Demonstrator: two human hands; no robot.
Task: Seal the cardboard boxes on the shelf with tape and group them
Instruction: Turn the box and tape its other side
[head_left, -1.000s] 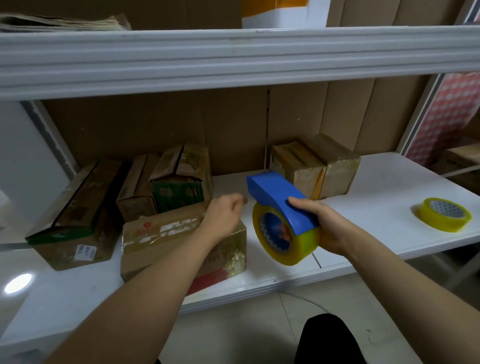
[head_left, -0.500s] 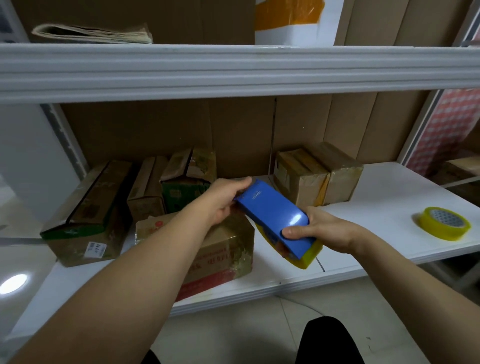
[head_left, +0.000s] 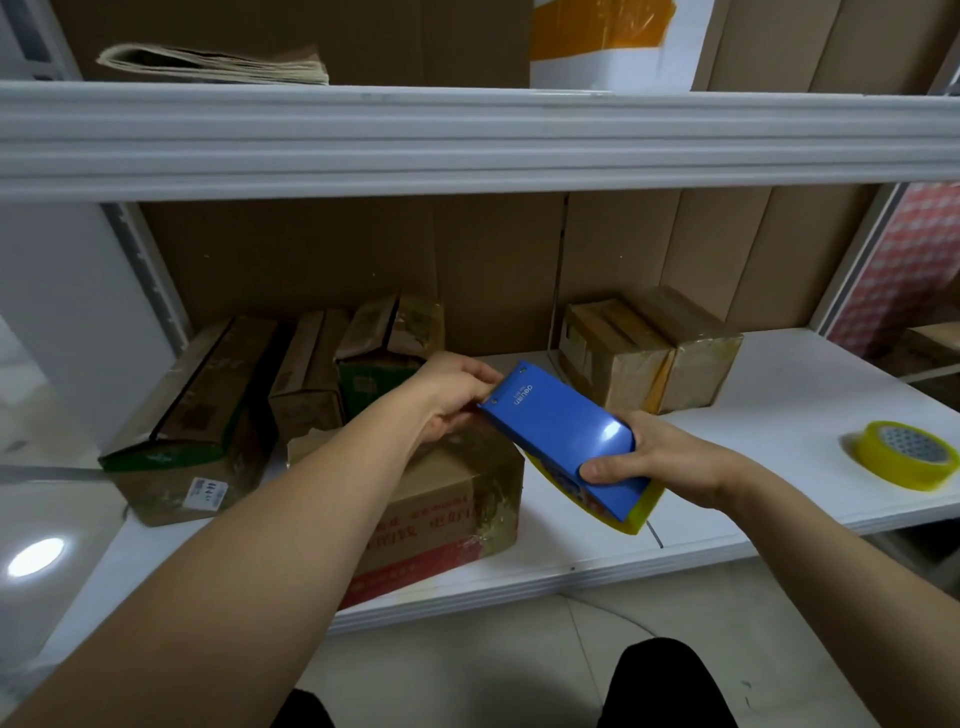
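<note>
My right hand (head_left: 660, 462) grips a blue tape dispenser (head_left: 561, 436) loaded with a yellow roll, tilted with its front end up and to the left. My left hand (head_left: 452, 395) has its fingers curled at that front end, where the tape comes off; the tape end itself is hidden. Both hands hover over a cardboard box with red print (head_left: 447, 504) at the shelf's front edge. Three more boxes (head_left: 306, 384) stand behind it to the left. Two taped boxes (head_left: 649, 353) sit together at the back, right of centre.
A spare yellow tape roll (head_left: 906, 454) lies on the white shelf (head_left: 769, 431) at the right. The upper shelf beam (head_left: 467, 140) runs overhead, with folded cardboard (head_left: 218, 65) on top. Brown cardboard lines the back wall.
The dispenser has tipped from upright to lying flat side up over the red-print box. My left hand rose off the box to the dispenser's front end. The view moved closer.
</note>
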